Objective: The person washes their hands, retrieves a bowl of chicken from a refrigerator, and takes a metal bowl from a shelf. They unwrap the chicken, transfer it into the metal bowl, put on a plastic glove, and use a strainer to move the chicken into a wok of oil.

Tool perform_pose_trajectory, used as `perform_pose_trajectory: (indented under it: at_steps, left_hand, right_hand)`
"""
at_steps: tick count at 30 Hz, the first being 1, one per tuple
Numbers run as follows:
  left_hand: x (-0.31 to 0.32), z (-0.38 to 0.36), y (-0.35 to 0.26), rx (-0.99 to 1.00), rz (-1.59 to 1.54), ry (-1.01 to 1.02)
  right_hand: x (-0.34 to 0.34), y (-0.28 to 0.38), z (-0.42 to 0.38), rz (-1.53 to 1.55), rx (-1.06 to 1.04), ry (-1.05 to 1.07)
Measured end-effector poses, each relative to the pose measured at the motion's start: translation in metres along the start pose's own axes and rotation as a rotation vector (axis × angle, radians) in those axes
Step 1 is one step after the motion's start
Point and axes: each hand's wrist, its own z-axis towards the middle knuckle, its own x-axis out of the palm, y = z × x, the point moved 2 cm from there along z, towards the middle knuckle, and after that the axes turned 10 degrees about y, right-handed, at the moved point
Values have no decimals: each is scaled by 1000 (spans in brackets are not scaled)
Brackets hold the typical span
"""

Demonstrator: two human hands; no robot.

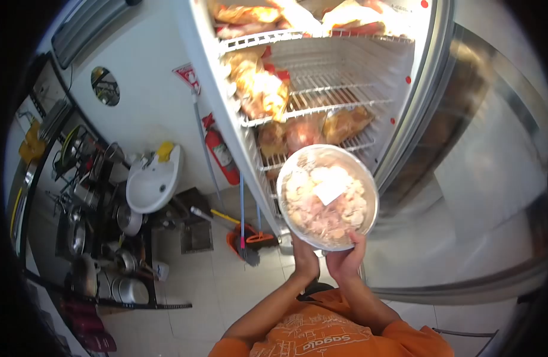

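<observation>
Orange cloth (318,339) — a shirt — shows at six o'clock, and two bare hands reach up from there to hold a round bowl (374,202). The left hand (305,260) is at seven o'clock on the bowl, tucked against its bottom edge; the fingertips are hidden, so I cannot tell how they are bent. The right hand (346,262) is at five o'clock, with its thumb up on the rim and its other fingers mostly hidden under the bowl. Pale and pink lumps of food (303,211) fill the bowl, and a white square (330,195) shows on top. The bowl is in front of an open fridge (212,74), right at the middle, and covers part of a low shelf. Bags of food (259,86) sit at eleven o'clock on a wire rack (339,98). Farther off, a red fire extinguisher (221,152) is at ten o'clock — and a white sink (146,193) is at nine.
</observation>
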Motion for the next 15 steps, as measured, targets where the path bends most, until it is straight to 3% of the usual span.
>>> perform_pose_trajectory:
  at_steps: [2, 3, 5, 11, 15]
  left_hand:
    - [29, 25, -43, 13, 60, 171]
    - [39, 51, -68, 286, 219, 189]
    - [38, 80, -88, 346, 303, 256]
    - [15, 141, -59, 144, 316, 344]
    - [-10, 149, -39, 73, 380, 242]
  right_hand:
    - [16, 25, 43, -14, -112, -14]
    - [29, 41, 63, -78, -130, 22]
    - [57, 74, 104, -208, -167, 91]
    - [80, 130, 199, -214, -156, 250]
    - [92, 149, 236, -276, -155, 295]
